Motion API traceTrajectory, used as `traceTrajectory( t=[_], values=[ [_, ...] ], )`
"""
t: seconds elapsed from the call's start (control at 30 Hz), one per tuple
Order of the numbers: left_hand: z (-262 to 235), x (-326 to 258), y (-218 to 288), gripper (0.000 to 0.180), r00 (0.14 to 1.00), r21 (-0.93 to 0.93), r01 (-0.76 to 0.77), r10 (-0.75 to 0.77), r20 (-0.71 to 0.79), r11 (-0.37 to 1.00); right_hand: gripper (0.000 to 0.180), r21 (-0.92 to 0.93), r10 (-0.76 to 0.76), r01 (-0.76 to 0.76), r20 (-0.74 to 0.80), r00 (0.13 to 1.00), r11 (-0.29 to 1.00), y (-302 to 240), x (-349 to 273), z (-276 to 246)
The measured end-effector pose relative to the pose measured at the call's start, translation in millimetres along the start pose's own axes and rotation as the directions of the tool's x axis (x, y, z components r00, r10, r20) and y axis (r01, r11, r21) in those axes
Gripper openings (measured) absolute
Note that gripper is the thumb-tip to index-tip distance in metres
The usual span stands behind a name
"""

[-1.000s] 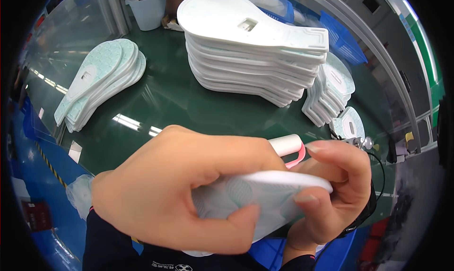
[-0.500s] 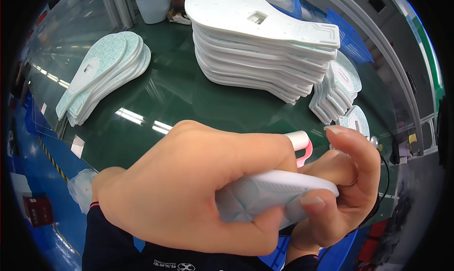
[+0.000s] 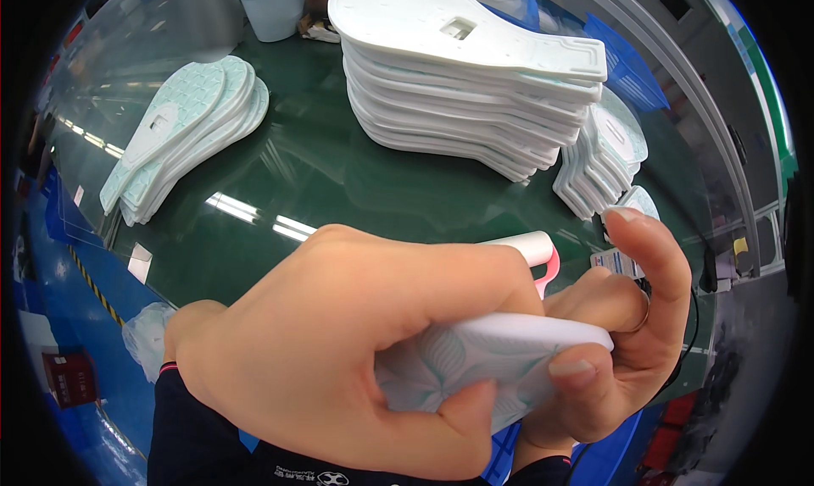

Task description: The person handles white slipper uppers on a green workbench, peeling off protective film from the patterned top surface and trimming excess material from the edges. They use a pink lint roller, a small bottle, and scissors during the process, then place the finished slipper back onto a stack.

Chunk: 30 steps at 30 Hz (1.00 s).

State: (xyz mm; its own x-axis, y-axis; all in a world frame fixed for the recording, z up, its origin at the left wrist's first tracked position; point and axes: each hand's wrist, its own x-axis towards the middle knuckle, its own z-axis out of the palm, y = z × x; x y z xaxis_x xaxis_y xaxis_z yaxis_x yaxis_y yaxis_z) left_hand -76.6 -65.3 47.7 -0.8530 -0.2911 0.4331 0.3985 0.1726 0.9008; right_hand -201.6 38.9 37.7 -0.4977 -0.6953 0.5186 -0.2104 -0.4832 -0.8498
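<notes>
Holding one white insole [image 3: 500, 363] near centre, long axis running left-right. Left hand [image 3: 356, 342] is wrapping its left end, thumb pinching underneath; right hand [image 3: 623, 333] is pinching the right end, index finger raised. Both touching, left covering more.

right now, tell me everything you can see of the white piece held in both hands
The white insole is a flat, foam-like piece with a smooth white edge and a pale mint leaf pattern on the face that shows. It lies roughly level, close under the camera and in front of the green table. The left hand wraps over its near end, thumb pressed on the patterned face; the right hand pinches its far end. Most of its outline is hidden by the hands.
</notes>
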Motion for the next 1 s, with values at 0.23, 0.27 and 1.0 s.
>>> traceTrajectory(
  t=[0.23,0.27,1.0],
  values=[
    [0,1,2,0.012,0.996,-0.032,0.085,-0.086,-0.026,0.996,0.057,0.01,0.008,-0.008,0.001,1.0,1.0,1,0,0],
    [1,0,3,0.012,0.996,-0.004,0.078,-0.078,-0.031,0.997,0.058,0.012,0.011,-0.011,0.001,1.0,1.0,1,0,0],
    [1,-3,5,0.012,0.996,0.001,0.086,-0.086,-0.018,0.996,0.072,0.043,0.009,-0.009,-0.001,1.0,0.999,-1,1,5]
  ],
)
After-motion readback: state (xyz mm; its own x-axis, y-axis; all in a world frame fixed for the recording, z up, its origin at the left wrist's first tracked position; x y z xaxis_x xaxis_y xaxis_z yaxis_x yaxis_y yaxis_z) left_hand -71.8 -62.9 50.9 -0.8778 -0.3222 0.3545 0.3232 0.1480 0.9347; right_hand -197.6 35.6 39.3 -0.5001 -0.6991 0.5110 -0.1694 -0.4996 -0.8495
